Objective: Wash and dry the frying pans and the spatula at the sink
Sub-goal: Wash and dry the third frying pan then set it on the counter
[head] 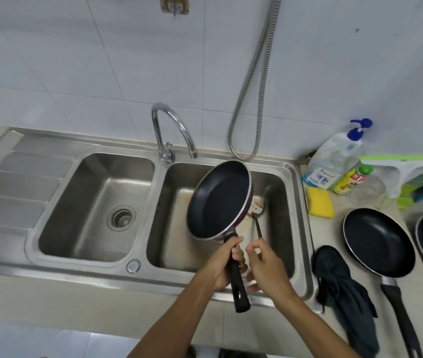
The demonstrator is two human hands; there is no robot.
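Both forearms reach forward, the left hand (222, 264) clenched in a fist grip, the right hand (267, 267) beside it, fingers loosely curled.

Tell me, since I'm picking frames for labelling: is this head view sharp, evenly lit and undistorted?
Head view: wide-angle bending curves the counter edge and sink; lighting is soft and even, with mild glare on the faucet; the held frying pan and left hand look slightly soft, the right hand too; the spatula is partly hidden behind the pan.

"Kassa" on clear pump bottle (333, 164) label; yellow bottle (351, 180) print unreadable.
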